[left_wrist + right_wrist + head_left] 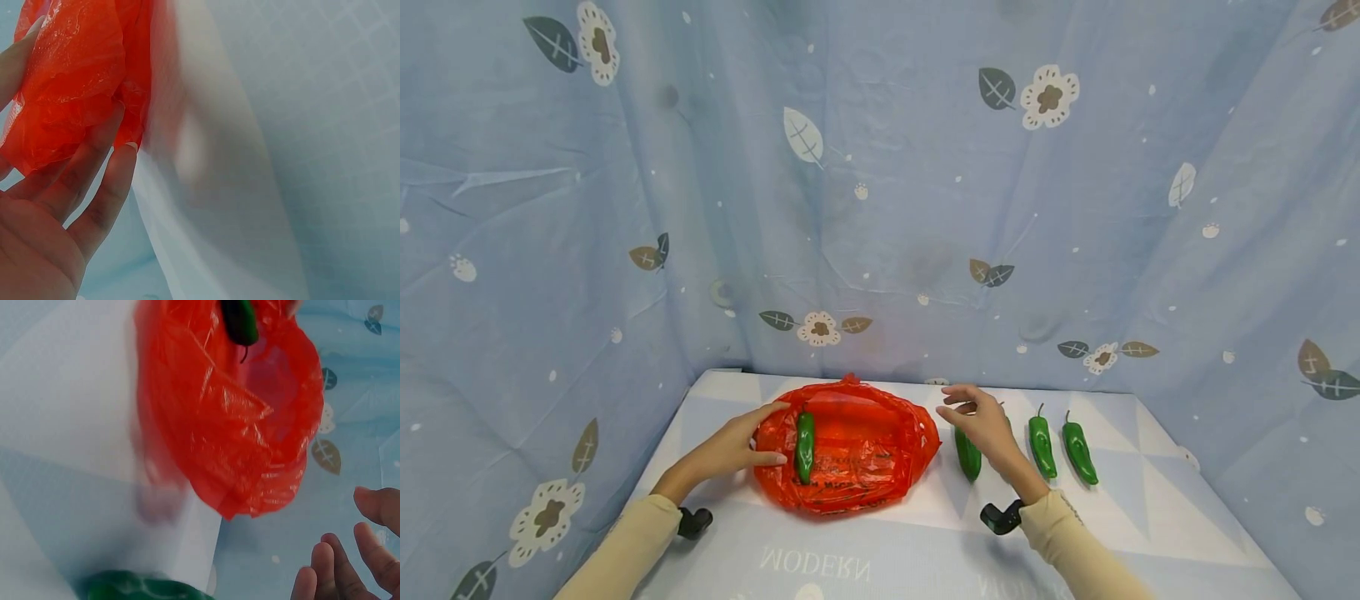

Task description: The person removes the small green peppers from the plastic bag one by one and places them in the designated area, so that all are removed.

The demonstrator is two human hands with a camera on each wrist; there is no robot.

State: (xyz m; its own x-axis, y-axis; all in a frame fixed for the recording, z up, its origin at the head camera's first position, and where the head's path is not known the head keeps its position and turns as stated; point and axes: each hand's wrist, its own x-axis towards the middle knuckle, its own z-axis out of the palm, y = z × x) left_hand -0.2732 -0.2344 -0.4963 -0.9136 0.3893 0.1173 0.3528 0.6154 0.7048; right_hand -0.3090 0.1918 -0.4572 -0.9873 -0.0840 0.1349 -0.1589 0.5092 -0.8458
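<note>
A red plastic bag (pixel 850 492) lies with its mouth spread wide. Inside its left part rests one green chili pepper (pixel 805 447), its stem toward the back. My left hand (pixel 741 442) holds the bag's left side, with the fingertips (pixel 119 169) against the outer plastic. Right of the bag, my right hand (pixel 981 421) is raised over the peppers with its fingers apart and nothing in them. Beneath it lies a green pepper (pixel 967 457), partly covered by the hand. Two more green peppers, one nearer (pixel 1042 446) and one farther right (pixel 1079 452), lie side by side.
The white and pale blue patterned tabletop (pixel 1157 475) carries all of this. A blue curtain (pixel 880 208) with leaf and flower prints hangs behind and along both sides. Black wrist devices (pixel 1002 517) sit below both hands.
</note>
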